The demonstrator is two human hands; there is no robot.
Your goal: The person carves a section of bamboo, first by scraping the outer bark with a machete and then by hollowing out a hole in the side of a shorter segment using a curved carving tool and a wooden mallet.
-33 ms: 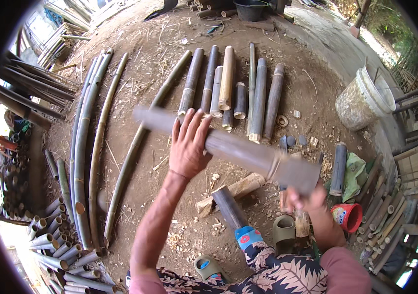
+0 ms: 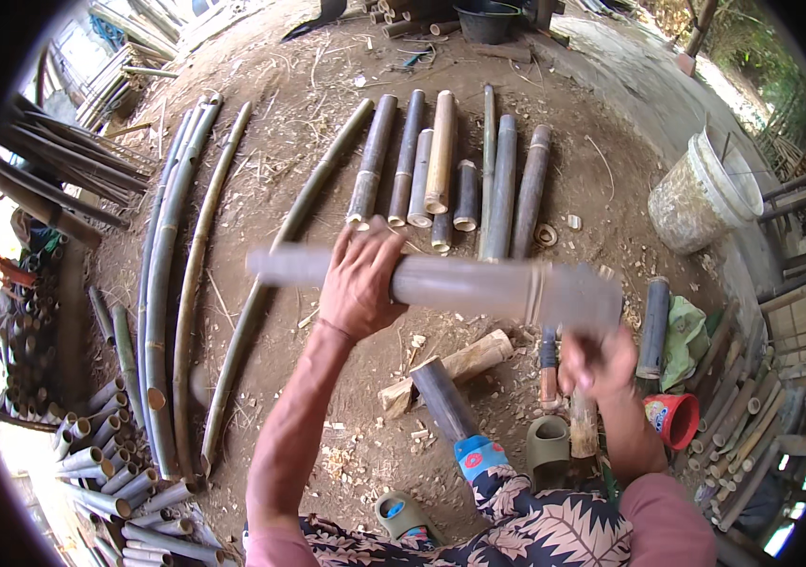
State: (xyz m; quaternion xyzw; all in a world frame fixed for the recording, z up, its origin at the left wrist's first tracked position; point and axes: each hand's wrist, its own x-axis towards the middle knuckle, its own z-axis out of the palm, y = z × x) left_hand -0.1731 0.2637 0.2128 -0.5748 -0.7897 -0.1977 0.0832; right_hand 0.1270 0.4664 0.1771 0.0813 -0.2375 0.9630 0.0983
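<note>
My left hand (image 2: 358, 283) is wrapped around a greyish bamboo length (image 2: 464, 283), held nearly level above the ground and smeared by motion. At its right end my right hand (image 2: 600, 364) is curled closed just below a blurred grey shape. Whether that shape is a blade or the bamboo's end, I cannot tell; what the right fingers grip is unclear. Below, a short dark bamboo piece (image 2: 443, 402) lies across a pale log (image 2: 474, 364), its near end against a blue patterned cloth (image 2: 480, 460) by my patterned trousers (image 2: 564, 529).
Cut bamboo pieces (image 2: 441, 151) lie in a row ahead, with long poles (image 2: 162, 283) at left and a stack of tubes (image 2: 105, 472) lower left. At right stand a white bucket (image 2: 701, 194), a green cloth (image 2: 685, 345) and a red container (image 2: 672, 420). Wood chips litter the dirt.
The bamboo has swung from slanting down to the right to nearly level. My right hand has risen slightly; the left hand still grips the bamboo and has moved down a little.
</note>
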